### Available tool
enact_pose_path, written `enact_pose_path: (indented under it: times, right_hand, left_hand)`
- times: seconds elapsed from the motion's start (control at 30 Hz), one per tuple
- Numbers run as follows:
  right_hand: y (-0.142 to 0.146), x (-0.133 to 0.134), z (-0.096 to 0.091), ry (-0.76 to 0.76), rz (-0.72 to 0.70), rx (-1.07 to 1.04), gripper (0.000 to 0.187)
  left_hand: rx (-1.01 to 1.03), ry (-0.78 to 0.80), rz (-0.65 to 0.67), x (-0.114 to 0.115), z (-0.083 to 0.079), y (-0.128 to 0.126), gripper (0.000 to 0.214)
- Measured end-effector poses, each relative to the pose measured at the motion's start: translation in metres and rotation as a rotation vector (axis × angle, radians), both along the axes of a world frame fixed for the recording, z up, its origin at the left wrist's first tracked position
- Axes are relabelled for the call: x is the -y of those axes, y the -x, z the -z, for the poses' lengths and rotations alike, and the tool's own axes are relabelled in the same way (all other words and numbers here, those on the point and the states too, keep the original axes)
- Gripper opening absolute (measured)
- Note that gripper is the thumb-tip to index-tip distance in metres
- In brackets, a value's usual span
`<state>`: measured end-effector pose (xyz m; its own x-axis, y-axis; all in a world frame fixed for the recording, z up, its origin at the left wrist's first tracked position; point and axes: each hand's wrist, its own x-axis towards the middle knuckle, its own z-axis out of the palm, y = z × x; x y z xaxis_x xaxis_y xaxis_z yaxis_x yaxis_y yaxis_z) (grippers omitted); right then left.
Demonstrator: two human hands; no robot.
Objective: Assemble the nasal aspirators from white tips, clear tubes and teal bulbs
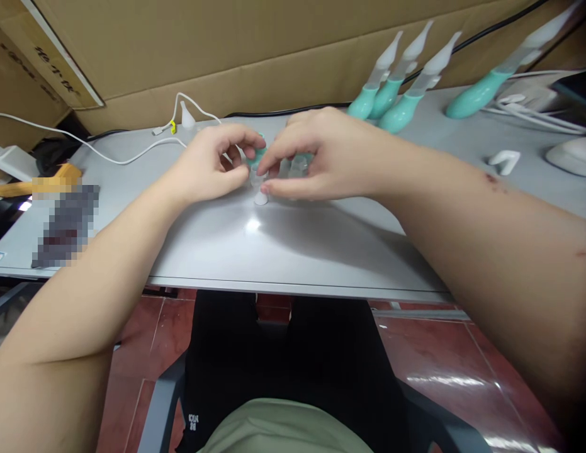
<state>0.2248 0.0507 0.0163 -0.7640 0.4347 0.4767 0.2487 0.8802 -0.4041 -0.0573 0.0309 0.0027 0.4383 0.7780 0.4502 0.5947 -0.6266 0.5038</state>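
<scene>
My left hand (217, 165) and my right hand (321, 154) meet over the middle of the grey table (283, 251). Both are closed in a pinch around a small device with a teal body (256, 157) and clear plastic parts (295, 167). A small white cap (261, 199) lies on the table just below the fingertips. Much of the device is hidden by my fingers.
Several teal devices with white nozzles (396, 88) lie at the back right, one more (486, 88) further right. A white cable (132, 151) and a small white tip (186, 116) lie at the back left. A white clip (505, 160) sits right. Cardboard (226, 50) stands behind.
</scene>
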Motion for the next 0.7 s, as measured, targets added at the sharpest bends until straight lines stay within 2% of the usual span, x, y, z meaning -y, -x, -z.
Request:
enact_pose_path:
  times: [0.1,0.27,0.37,0.57,0.7]
  right_hand:
    - [0.004,-0.001,0.004,-0.005,-0.027,0.049,0.013]
    - [0.006,0.001,0.005,0.038,0.001,0.08,0.002]
    - [0.006,0.001,0.005,0.025,0.015,0.086,0.004]
    - [0.009,0.005,0.0,0.035,0.072,0.009,0.01]
    - [0.014,0.002,-0.002,0.029,0.143,-0.068,0.017]
  left_hand:
    - [-0.022,0.063,0.047,0.002,0.0,0.001,0.037]
    - [-0.029,0.116,0.058,0.001,0.001,0.003,0.033]
    - [-0.011,0.127,0.044,0.0,0.001,0.002,0.034]
    - [0.088,-0.02,-0.091,-0.011,0.005,0.001,0.043]
    - [0.068,-0.055,-0.061,-0.027,0.013,0.002,0.051]
